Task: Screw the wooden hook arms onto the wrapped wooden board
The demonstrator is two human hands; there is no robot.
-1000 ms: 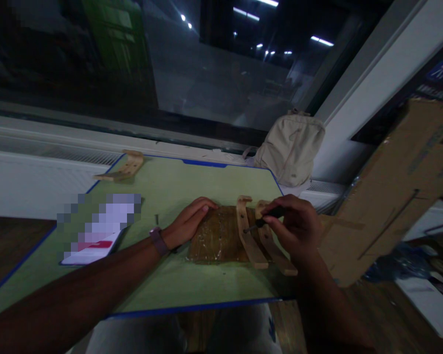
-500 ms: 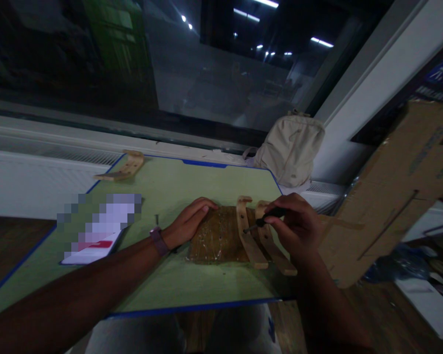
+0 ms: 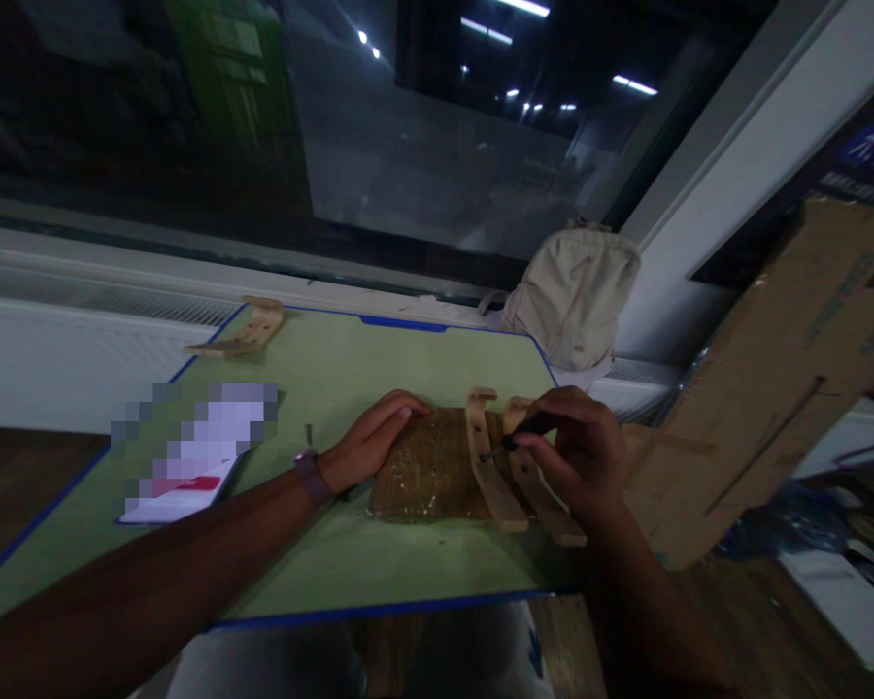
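A brown board [image 3: 426, 466] with shiny clear film or tape lies on the table. My left hand [image 3: 379, 437] grips its far left corner, the thumb on top and the other fingers along the far edge, partly hidden. Two curved wooden strips with holes lie across the right part of the board: the left strip [image 3: 499, 490] and the right strip [image 3: 550, 505]. In my right hand [image 3: 587, 447] is a dark-handled screwdriver [image 3: 531, 427], pinched between thumb and fingers. Its tip meets a hole in the left strip; whether a screw sits there is too small to tell.
Another curved wooden piece [image 3: 252, 330] stands at the table's far left corner. A partly blurred booklet or phone-like item [image 3: 204, 456] lies left, near a small upright screw [image 3: 308, 434]. Beyond the green table [image 3: 379, 573] are a beige backpack [image 3: 579, 291] and a large cardboard sheet [image 3: 787, 369].
My right hand shifts slightly and turns a little on the screwdriver, whose tip stays at the same hole. My left hand, the board and the strips keep their places.
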